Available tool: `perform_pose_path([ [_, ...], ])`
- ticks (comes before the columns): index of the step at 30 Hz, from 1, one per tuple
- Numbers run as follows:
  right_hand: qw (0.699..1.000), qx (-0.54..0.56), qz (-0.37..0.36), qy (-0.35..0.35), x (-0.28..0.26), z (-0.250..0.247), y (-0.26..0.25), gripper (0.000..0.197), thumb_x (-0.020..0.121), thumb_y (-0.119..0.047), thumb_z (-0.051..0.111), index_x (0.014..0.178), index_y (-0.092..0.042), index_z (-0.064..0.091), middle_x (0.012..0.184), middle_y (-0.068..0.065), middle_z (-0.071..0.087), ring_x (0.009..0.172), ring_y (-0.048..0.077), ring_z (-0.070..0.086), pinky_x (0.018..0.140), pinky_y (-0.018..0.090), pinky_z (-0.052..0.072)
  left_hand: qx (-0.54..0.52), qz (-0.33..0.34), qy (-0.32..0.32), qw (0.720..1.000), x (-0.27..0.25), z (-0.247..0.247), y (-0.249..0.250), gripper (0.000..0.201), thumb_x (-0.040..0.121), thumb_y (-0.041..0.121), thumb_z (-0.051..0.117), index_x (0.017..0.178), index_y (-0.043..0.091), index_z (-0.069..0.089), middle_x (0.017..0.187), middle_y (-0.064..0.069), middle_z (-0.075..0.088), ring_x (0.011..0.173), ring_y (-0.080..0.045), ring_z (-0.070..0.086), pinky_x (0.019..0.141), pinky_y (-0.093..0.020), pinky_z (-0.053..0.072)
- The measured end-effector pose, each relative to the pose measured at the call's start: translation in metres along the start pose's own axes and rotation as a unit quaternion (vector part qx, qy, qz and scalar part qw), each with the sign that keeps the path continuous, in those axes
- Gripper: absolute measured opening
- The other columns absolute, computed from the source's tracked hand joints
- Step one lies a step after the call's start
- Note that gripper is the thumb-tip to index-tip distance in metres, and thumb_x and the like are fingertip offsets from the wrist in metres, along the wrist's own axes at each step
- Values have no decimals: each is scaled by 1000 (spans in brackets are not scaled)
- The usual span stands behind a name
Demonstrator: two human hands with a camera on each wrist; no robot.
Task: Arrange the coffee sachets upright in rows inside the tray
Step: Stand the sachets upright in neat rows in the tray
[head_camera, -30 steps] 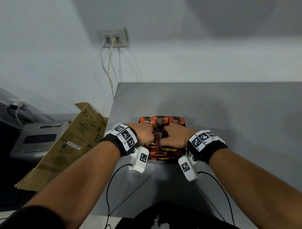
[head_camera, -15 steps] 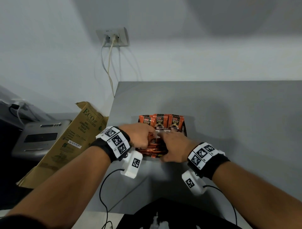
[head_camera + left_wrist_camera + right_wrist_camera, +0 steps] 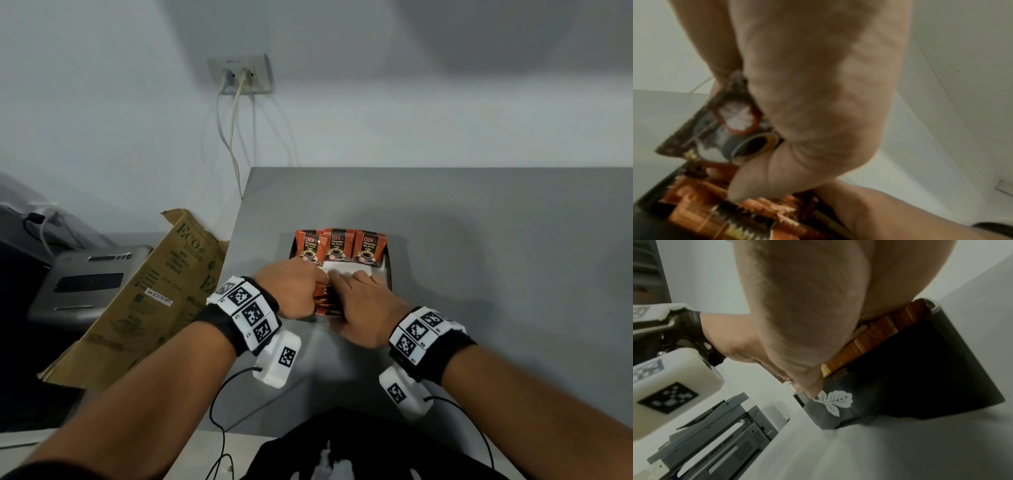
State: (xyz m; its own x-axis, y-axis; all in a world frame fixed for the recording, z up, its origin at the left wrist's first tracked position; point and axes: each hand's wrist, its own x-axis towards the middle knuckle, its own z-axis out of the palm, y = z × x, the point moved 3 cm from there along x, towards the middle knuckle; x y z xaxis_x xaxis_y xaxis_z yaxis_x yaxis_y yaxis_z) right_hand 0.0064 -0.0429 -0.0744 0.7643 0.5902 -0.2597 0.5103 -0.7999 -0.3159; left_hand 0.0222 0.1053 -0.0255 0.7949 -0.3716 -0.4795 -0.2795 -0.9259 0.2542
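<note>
Sachets [image 3: 327,301] light, crinkly, slippery foil; best pinched by top edges. They sit in tray [image 3: 388,270] on desk [image 3: 479,240], three upright at far wall. Left hand [image 3: 291,287] pinches one sachet; right hand [image 3: 359,305] lies flat, fingers straight on stack. Versus before, hands moved nearer, white gap exposed.

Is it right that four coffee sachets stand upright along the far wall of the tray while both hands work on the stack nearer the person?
Not quite: the head view shows three upright coffee sachets at the tray's far wall, not four. Both the left hand and right hand do work on the nearer stack.
</note>
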Motion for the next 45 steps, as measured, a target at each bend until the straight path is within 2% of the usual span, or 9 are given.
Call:
perform_pose_path([
  [4,1000,14,12,-2,6,-12,4,89,86,-64,53,154,-16,22,149,4,43,135,26,39,115,48,25,-20,-20,-15,999,4,-5,-4,37,76,13,56,108,28,68,92,3,67,80,-19,64,70,-35,57],
  [9,999,38,17,-19,8,-15,8,90,80,-74,50,150,-21,31,147,2,47,136,26,40,117,51,26,-66,-30,-9,997,6,-13,-9,61,79,5,55,135,30,58,117,1,63,100,-19,61,87,-37,56],
  [18,990,138,22,25,14,-17,20,81,66,-90,49,127,-36,51,119,-13,64,108,14,61,98,42,49,-246,-33,52,967,11,-26,-28,39,83,14,67,115,35,67,101,10,61,85,-8,60,66,-20,45],
  [21,984,164,16,68,11,-32,19,63,76,-76,56,125,-37,53,115,-13,65,103,10,61,96,39,50,-400,-36,91,911,11,-27,-33,45,77,-4,68,111,25,69,99,-3,69,80,-16,64,66,-25,52],
  [24,957,252,12,139,9,-59,14,50,87,-40,68,134,-27,55,116,-11,63,99,4,58,92,24,46,-576,1,112,809,11,-27,-33,54,63,-12,73,110,13,66,100,-13,71,85,-24,69,72,-32,58],
  [28,902,376,32,211,16,-87,11,27,86,-18,74,112,-23,67,92,-12,68,79,5,65,77,22,55,-679,40,121,723,17,-29,-22,56,61,-11,70,114,5,59,94,-16,68,76,-22,69,66,-32,59],
  [36,897,354,61,258,19,-116,34,16,82,-12,76,76,-26,72,75,-9,72,67,5,65,68,24,54,-701,20,146,698,24,-35,-15,59,67,-3,79,121,3,57,99,-17,67,83,-31,66,78,-46,57],
  [41,947,188,140,219,23,-113,74,12,86,-16,69,82,-27,69,77,-11,68,67,0,59,58,11,43,-693,-50,203,690,25,-31,-41,36,85,-9,66,116,9,61,89,-5,65,67,-21,64,60,-33,55],
  [45,971,112,158,142,35,-85,88,14,87,-11,61,87,-19,72,87,0,73,77,15,66,64,22,50,-678,-69,199,705,28,-24,-50,38,87,-10,63,121,5,58,94,-10,61,66,-19,63,60,-33,57],
])
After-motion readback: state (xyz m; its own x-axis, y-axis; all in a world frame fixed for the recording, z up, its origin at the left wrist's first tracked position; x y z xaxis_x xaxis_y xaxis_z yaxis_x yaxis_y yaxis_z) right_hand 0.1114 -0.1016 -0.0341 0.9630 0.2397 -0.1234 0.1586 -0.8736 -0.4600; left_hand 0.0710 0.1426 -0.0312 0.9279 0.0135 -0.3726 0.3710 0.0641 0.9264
